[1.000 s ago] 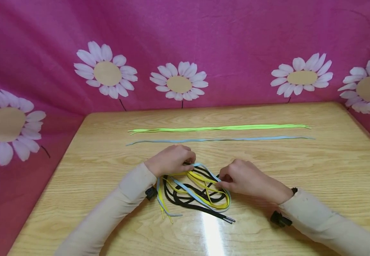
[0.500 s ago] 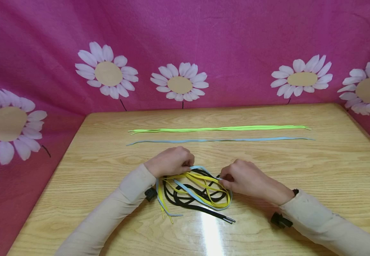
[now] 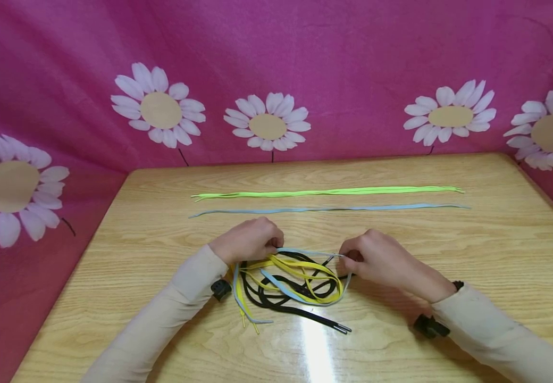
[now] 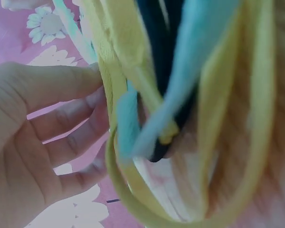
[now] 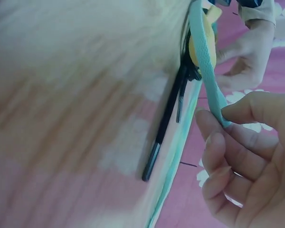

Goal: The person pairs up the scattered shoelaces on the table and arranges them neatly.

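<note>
A loose tangle of flat yellow shoelaces (image 4: 118, 57), a light blue shoelace (image 5: 205, 54) and black shoelaces (image 3: 298, 312) lies mid-table. My left hand (image 3: 249, 239) pinches laces at the tangle's back left. In the left wrist view its thumb presses the yellow edge, and the fingertips are partly hidden behind. Between thumb and forefinger, my right hand (image 3: 377, 259) pinches the light blue lace at the right side, drawing a strand out from the loops. A black lace's dark tip shows below that hand in the right wrist view.
Behind the tangle, a neon green shoelace pair (image 3: 334, 191) and another light blue shoelace (image 3: 401, 207) lie straight across the wooden table (image 3: 161, 234). A magenta cloth (image 3: 353, 64) with daisies hangs around the back and sides.
My right hand has moved slightly right and back, pulling the light blue strand away from the yellow loops. My left hand has shifted a little left.
</note>
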`<state>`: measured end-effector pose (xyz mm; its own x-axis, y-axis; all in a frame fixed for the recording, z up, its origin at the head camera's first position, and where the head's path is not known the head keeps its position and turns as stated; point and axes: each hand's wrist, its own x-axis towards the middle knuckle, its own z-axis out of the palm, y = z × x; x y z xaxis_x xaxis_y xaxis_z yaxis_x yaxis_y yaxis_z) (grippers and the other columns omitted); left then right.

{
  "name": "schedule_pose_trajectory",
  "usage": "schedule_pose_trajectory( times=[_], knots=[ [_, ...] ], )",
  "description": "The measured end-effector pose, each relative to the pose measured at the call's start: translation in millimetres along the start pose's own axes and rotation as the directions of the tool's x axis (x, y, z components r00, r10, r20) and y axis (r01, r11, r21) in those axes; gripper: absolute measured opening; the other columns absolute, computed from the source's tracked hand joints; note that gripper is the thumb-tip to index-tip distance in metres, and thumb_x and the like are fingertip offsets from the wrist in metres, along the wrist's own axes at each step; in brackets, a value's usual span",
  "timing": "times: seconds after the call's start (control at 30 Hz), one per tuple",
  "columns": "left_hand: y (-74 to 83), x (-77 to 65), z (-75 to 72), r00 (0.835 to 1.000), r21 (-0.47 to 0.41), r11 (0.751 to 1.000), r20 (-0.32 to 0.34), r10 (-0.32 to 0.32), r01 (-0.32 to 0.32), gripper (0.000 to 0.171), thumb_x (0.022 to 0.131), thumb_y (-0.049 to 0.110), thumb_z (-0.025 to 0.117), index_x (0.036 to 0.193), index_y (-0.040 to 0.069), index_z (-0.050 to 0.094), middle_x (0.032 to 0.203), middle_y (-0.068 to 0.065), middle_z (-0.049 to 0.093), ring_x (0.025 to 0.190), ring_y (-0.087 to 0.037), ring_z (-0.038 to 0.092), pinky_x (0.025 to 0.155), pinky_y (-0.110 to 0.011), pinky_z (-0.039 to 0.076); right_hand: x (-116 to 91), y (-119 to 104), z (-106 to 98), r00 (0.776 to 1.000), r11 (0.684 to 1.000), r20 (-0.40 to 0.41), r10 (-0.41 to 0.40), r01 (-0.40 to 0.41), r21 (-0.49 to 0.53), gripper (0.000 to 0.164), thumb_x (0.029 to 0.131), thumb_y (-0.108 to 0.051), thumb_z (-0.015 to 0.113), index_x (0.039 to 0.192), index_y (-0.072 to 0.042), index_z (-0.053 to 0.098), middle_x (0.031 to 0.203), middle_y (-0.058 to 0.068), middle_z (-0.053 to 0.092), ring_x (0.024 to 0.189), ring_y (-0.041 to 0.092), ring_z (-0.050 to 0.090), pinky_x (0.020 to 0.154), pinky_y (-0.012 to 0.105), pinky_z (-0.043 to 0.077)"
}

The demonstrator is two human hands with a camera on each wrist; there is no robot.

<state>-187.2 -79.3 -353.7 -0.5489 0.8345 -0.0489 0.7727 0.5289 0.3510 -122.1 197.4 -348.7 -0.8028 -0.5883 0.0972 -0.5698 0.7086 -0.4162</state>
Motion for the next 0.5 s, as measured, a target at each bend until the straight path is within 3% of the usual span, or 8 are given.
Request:
schedule_pose_trajectory(
  times=[0.27,0.5],
  knots=[
    [1.2,-3.5,-4.2,1.0,-0.002,1.0,-0.015,0.012,-0.012,0.013,0.089,0.001,0.061,0.081,0.009,0.068,0.072,0.004,0.056,0.063,-0.007,0.044,0.061,-0.022,0.04,-1.8,5.7,-8.1,0.999,1.0,-0.038,0.023,-0.023,-0.003,0.007,0.084,-0.006,0.066,0.085,-0.008,0.072,0.064,-0.011,0.059,0.055,-0.001,0.045,0.05,0.021,0.04],
    [-3.1,-8.1,-6.4,0.999,-0.007,1.0,-0.049,-0.003,0.003,0.013,0.093,0.005,0.061,0.084,0.009,0.069,0.075,0.004,0.063,0.062,-0.004,0.047,0.062,-0.022,0.044,-5.7,11.4,-11.9,0.994,0.994,-0.072,0.076,-0.081,-0.07,0.007,0.083,-0.007,0.068,0.088,-0.006,0.073,0.067,-0.008,0.06,0.057,0.002,0.046,0.051,0.024,0.039]
  ],
)
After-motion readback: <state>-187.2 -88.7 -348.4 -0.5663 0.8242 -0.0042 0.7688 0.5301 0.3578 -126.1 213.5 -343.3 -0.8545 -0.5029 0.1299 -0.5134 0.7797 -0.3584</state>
